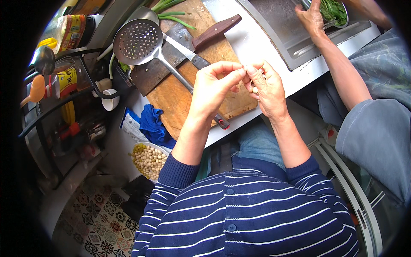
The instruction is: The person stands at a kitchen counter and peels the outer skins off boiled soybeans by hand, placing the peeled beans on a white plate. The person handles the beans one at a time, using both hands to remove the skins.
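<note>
My left hand (213, 85) and my right hand (268, 88) meet fingertip to fingertip above the near right part of a wooden cutting board (173, 109). Between the fingertips is something small and reddish, mostly hidden. Several small round pieces, pale and reddish-brown, perhaps nuts or beans, lie in the curled fingers of my right hand. A perforated metal skimmer (138, 41) rests across a cleaver (154, 75), its handle passing below my left hand. Another metal-bladed utensil (179, 46) lies by the skimmer. The cleaver's brown handle (216, 32) points to the upper right.
Green onions (170, 14) lie at the board's far end. A blue cloth (154, 125) and a bowl of pale round beans or nuts (151, 160) are at the left. A wire rack (69, 98) holds jars and utensils. At the right, a co-worker holds leafy greens (332, 11) over the sink (289, 41).
</note>
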### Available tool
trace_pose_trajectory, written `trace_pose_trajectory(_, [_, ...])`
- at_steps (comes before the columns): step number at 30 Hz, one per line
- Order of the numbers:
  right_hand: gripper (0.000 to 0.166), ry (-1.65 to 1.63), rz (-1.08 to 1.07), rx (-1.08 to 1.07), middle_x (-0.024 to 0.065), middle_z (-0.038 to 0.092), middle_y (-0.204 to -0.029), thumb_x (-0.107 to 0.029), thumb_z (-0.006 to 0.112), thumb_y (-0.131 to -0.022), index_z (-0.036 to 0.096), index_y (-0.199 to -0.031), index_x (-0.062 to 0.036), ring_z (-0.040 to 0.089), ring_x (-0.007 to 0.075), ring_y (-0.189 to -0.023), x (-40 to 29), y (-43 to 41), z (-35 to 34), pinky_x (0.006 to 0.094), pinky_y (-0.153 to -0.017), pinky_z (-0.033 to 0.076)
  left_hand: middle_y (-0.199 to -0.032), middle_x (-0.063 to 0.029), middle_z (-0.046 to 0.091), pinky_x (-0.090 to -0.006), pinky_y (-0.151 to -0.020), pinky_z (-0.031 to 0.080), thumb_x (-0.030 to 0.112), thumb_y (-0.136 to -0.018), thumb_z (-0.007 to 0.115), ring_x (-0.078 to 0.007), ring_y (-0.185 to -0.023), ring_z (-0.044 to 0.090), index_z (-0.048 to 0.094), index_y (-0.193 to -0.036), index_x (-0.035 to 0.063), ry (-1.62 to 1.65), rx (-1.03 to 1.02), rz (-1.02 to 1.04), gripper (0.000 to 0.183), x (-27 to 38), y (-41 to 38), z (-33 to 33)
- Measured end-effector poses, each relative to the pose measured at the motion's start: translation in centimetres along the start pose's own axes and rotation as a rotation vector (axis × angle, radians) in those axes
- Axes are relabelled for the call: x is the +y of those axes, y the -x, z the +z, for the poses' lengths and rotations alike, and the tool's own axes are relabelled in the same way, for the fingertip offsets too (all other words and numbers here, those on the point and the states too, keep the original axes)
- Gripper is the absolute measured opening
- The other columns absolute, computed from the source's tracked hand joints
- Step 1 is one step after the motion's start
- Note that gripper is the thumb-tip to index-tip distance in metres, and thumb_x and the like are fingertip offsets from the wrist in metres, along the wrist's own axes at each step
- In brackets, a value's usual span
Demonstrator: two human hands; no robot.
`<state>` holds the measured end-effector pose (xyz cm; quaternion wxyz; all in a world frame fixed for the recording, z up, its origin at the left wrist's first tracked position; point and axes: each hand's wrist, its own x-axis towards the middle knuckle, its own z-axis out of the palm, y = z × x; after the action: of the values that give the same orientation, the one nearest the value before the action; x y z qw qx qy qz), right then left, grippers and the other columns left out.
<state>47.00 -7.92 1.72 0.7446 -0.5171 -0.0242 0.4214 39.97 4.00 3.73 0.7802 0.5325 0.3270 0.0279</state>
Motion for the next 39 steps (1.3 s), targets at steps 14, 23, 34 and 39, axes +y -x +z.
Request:
trace_pose_trajectory(14, [0.015,-0.072,-0.007,0.038,-0.0004,0.049,-0.068,-0.018,0.052,-0.089,0.053,-0.092,-0.0037,0.039,0.0014,-0.050,0.3,0.7,-0.4,0.0126,-0.038,0.027,-0.075,-0.0025,0.060,-0.0180,-0.054,0.041,0.012,-0.078,0.064,-0.0051,-0.058,0.049,0.062,-0.089,-0.0023,0.024,-0.029,-0.028,0.018,-0.5,-0.2,0.6])
trace_pose_trajectory(23, [0.017,-0.086,-0.012,0.042,-0.0019,0.048,-0.067,-0.021,0.054,-0.088,0.052,-0.092,-0.0041,0.038,0.0010,-0.050,0.8,0.8,-0.3,0.0133,-0.040,0.027,-0.073,-0.0027,0.059,-0.0182,-0.054,0.041,0.012,-0.079,0.063,-0.0059,-0.058,0.049,0.060,-0.087,-0.0025,0.014,-0.033,0.035,0.017,-1.0,-0.3,0.6])
trace_pose_trajectory(34, [0.017,-0.170,0.001,0.051,-0.0008,0.049,-0.069,-0.020,0.051,-0.089,0.052,-0.093,-0.0030,0.040,0.0012,-0.050,1.0,0.6,0.0,0.0125,-0.039,0.027,-0.072,-0.0059,0.061,-0.0176,-0.056,0.043,0.011,-0.081,0.060,-0.0078,-0.059,0.052,0.059,-0.088,-0.0013,0.114,-0.030,-0.019,0.014,-1.0,-0.4,0.6])
trace_pose_trajectory(39, [0.017,-0.232,0.035,0.038,-0.0004,0.050,-0.071,-0.020,0.050,-0.090,0.052,-0.093,-0.0035,0.041,0.0014,-0.053,1.0,0.4,0.0,0.0114,-0.039,0.026,-0.073,-0.0066,0.061,-0.0181,-0.056,0.043,0.011,-0.082,0.059,-0.0081,-0.059,0.052,0.059,-0.088,-0.0014,0.178,-0.020,-0.057,0.014,-0.9,-0.4,0.6])
